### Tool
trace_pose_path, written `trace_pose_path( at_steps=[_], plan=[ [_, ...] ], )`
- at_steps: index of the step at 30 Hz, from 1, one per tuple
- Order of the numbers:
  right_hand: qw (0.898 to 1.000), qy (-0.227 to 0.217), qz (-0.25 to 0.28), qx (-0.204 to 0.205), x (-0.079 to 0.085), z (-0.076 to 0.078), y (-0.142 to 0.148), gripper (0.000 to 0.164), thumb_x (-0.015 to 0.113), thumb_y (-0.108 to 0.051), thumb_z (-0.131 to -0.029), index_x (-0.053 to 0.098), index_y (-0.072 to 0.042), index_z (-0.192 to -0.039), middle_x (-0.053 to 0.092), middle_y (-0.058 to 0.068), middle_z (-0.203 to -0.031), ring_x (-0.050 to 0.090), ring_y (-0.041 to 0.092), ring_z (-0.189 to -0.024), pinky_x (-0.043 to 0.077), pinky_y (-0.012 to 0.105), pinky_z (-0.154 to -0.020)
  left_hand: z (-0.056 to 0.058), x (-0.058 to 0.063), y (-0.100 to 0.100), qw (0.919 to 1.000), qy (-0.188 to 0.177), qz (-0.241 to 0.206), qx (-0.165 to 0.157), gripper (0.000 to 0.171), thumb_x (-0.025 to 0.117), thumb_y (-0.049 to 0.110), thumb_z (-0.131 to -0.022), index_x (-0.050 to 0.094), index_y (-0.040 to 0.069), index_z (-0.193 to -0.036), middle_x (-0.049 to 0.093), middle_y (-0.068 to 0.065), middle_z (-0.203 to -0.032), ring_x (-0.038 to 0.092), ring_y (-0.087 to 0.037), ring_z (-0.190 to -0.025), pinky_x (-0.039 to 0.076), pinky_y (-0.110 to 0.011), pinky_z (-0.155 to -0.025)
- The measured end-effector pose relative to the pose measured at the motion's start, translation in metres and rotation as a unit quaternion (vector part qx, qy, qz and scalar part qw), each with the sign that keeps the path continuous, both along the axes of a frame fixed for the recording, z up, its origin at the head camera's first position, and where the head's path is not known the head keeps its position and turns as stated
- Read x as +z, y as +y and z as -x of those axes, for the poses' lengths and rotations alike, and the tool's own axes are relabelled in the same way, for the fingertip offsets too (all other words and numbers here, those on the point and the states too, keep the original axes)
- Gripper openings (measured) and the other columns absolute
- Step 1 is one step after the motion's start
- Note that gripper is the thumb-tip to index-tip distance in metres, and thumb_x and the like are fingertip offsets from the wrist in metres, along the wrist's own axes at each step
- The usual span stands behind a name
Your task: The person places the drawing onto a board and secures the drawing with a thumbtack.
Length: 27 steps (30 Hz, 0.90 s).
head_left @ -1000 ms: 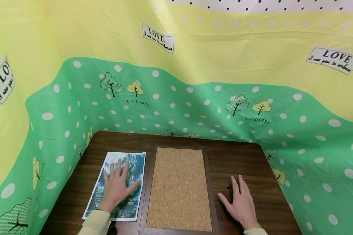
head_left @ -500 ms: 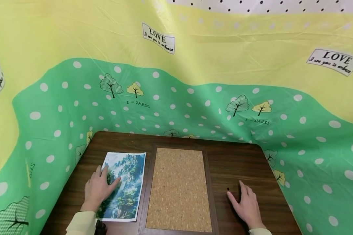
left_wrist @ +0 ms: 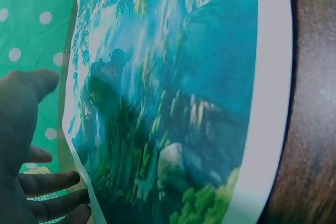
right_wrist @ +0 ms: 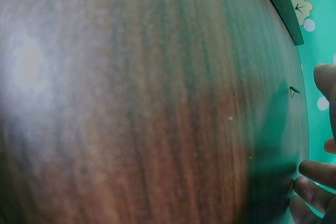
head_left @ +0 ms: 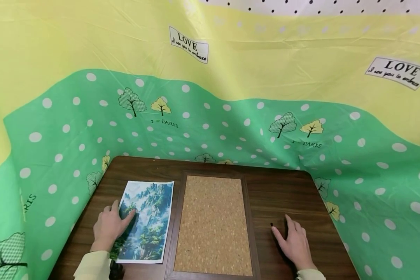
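Note:
A printed landscape picture [head_left: 148, 225] with blue mountains and green trees lies on the left of the brown table, white-bordered. My left hand [head_left: 106, 225] is at its left edge, thumb over the picture and fingers along the border. In the left wrist view the left fingers [left_wrist: 50, 179] reach right to the paper's edge, thumb spread apart from them. On the table's right side, my right hand [head_left: 295, 243] rests with relaxed fingers, holding nothing. Just beyond its thumb is a small dark thumbtack [head_left: 271, 224]; the right wrist view shows the tack's [right_wrist: 294, 90] thin pin.
Between the hands lies a cork board [head_left: 213, 225] in a dark wooden frame. The brown wood-grain table [head_left: 280, 186] has rounded far corners. A green and yellow printed curtain [head_left: 210, 124] hangs around its back and sides.
My left hand has drawn back leftward from the middle of the picture to its left edge. The right hand has shifted slightly right and toward me. The picture has stayed in place.

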State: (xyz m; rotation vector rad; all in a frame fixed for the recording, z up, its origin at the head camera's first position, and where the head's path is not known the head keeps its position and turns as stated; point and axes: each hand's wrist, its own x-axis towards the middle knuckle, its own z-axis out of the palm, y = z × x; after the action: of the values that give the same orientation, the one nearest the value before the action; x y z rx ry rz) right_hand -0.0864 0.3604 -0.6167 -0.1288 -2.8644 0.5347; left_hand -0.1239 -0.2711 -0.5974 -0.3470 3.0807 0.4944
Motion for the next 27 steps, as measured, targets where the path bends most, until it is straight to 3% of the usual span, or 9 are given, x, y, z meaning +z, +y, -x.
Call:
trace_pose_path(
  at_steps=[4,11,20,27],
  plan=[
    [1.0,0.003,-0.004,0.003,0.0,0.0,-0.001,0.074,0.065,-0.048,-0.095,0.046,0.004,-0.144,0.054,0.034,-0.129,0.048,0.054,-0.113,0.042,0.064,-0.089,-0.001,0.0,-0.004,0.9999,-0.009,0.001,0.009,0.09,0.064,0.057,-0.091,0.039,-0.011,-0.145,0.05,-0.042,-0.127,0.057,-0.057,-0.104,0.051,-0.064,-0.07],
    [0.999,0.048,-0.015,0.02,-0.002,0.003,0.001,0.054,0.075,-0.034,-0.09,0.061,-0.001,-0.131,0.059,0.03,-0.12,0.052,0.05,-0.107,0.042,0.061,-0.086,-0.002,0.002,-0.009,0.9999,0.0,-0.008,0.007,0.071,0.079,0.037,-0.085,0.052,-0.011,-0.131,0.059,-0.036,-0.115,0.063,-0.048,-0.087,0.052,-0.059,-0.064],
    [0.996,0.079,0.009,0.032,-0.006,0.007,-0.002,0.033,0.083,-0.023,-0.083,0.075,-0.001,-0.106,0.064,0.021,-0.102,0.057,0.041,-0.098,0.044,0.056,-0.085,-0.004,0.013,-0.011,0.9969,-0.035,-0.061,0.035,0.056,0.079,0.026,-0.087,0.058,-0.009,-0.125,0.065,-0.031,-0.109,0.065,-0.04,-0.077,0.05,-0.051,-0.056],
    [0.994,0.101,0.015,0.025,-0.009,0.01,-0.007,0.024,0.086,-0.02,-0.079,0.077,-0.003,-0.095,0.066,0.013,-0.09,0.061,0.037,-0.087,0.046,0.054,-0.081,-0.006,0.014,-0.015,0.9919,-0.061,-0.096,0.056,0.028,0.074,0.02,-0.091,0.065,-0.004,-0.102,0.065,-0.02,-0.085,0.058,-0.028,-0.064,0.043,-0.039,-0.05]
  ],
)
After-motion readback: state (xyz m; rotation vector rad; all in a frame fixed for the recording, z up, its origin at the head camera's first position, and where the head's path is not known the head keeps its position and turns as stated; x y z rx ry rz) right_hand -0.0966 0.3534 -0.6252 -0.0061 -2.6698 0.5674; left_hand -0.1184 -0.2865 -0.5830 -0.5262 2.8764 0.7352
